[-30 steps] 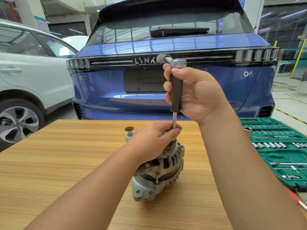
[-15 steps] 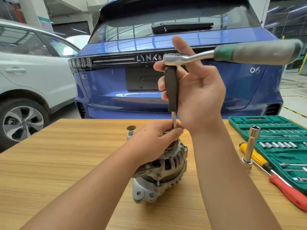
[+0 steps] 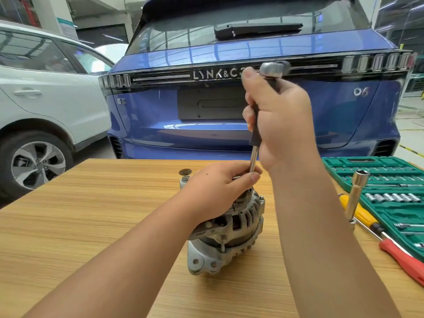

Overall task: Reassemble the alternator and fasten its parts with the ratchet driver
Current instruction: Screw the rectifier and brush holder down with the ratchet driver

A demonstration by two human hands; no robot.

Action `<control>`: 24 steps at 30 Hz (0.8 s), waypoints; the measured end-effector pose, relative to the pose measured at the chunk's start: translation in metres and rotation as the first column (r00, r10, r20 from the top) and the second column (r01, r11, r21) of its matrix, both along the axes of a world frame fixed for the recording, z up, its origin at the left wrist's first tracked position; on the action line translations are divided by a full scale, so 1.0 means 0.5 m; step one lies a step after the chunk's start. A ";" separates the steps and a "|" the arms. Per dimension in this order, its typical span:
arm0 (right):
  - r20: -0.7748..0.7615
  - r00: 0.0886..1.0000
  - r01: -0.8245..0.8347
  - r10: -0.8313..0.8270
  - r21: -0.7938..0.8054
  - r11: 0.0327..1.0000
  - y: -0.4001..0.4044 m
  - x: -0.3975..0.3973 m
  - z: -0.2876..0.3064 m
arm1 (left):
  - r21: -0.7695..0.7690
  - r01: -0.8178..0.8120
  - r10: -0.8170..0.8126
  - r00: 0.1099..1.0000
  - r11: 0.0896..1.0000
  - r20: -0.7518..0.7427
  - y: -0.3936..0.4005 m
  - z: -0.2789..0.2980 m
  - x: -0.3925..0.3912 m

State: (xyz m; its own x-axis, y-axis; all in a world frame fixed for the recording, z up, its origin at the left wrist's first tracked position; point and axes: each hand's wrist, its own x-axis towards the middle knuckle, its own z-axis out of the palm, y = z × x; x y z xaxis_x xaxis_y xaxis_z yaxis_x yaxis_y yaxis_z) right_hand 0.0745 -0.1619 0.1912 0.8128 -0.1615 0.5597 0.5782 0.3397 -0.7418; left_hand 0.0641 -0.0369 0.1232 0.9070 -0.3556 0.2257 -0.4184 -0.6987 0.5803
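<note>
The grey alternator (image 3: 226,239) stands on the wooden table (image 3: 91,226), its finned housing facing up. A ratchet driver (image 3: 254,138) stands upright over it: black grip, thin steel shaft, chrome ratchet head (image 3: 271,69) on top. My right hand (image 3: 282,120) grips the black part of the driver just under the head. My left hand (image 3: 220,191) lies on top of the alternator, its thumb and fingers pinching the lower end of the shaft. The tip and the fastener under it are hidden by my left hand.
A green socket set case (image 3: 394,191) lies open at the right. In front of it stand an upright long socket (image 3: 356,198) and lie a yellow screwdriver (image 3: 360,212) and a red-handled one (image 3: 406,260). A small dark disc (image 3: 185,172) lies behind the alternator. A blue car (image 3: 229,99) stands beyond the table.
The ratchet handle, which stuck out to the right half a second ago, has swung round out of sight behind my right hand. My left hand and the alternator have stayed put.
</note>
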 end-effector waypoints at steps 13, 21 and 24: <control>0.236 0.953 -0.203 0.193 0.020 0.979 0.012 -0.003 -0.015 | -0.020 -0.003 0.003 1.000 1.000 0.005 0.004 -0.002 0.002; 0.144 0.939 -0.320 0.312 0.036 0.947 0.000 -0.002 -0.007 | -0.028 -0.023 0.023 1.000 0.999 -0.003 0.004 -0.004 0.005; 0.091 0.982 -0.169 0.165 0.039 0.985 0.000 -0.006 -0.002 | -0.018 -0.007 0.007 1.000 1.000 0.001 0.004 -0.002 0.005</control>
